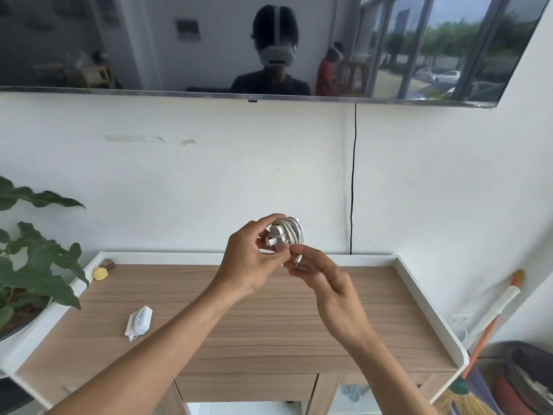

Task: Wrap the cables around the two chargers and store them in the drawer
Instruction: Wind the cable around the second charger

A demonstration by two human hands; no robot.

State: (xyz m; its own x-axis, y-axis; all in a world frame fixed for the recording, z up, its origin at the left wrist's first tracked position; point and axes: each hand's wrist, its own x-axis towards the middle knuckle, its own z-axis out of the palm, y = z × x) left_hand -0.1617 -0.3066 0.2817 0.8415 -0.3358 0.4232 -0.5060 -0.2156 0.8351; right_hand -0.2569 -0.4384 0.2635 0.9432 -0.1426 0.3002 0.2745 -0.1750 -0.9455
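We see two bare hands raised together above a table, in front of a white wall. The left hand (254,259) curls its fingers and thumb round a white block-shaped charger wound with coils of white cable (287,233), holding it at the fingertips. The right hand (323,283), touching the left hand from below and to its right, pinches the loose white end of the cable (299,260) between thumb and forefinger, and its other fingers hang loosely bent beneath. The short cable end runs from that pinch straight up into the coils.

Below both hands lies a table with a pale wood-grain top and a raised white rim (269,324). Well below and to the left of the left hand, a second white charger already bound in its own white cable (139,322) rests on the wood. Under the forearms, at the table's near edge, we see a flat wood-fronted drawer (245,387), closed.

Far left of the left hand stands a green leafy potted plant (39,265), with a small yellow object (100,273) just beside it on the table corner. Far right of the right hand an orange-and-white broom handle (493,319) leans on the wall. Above the hands hangs a dark wall-mounted screen (209,40), and a thin black wire (353,190) drops from it.
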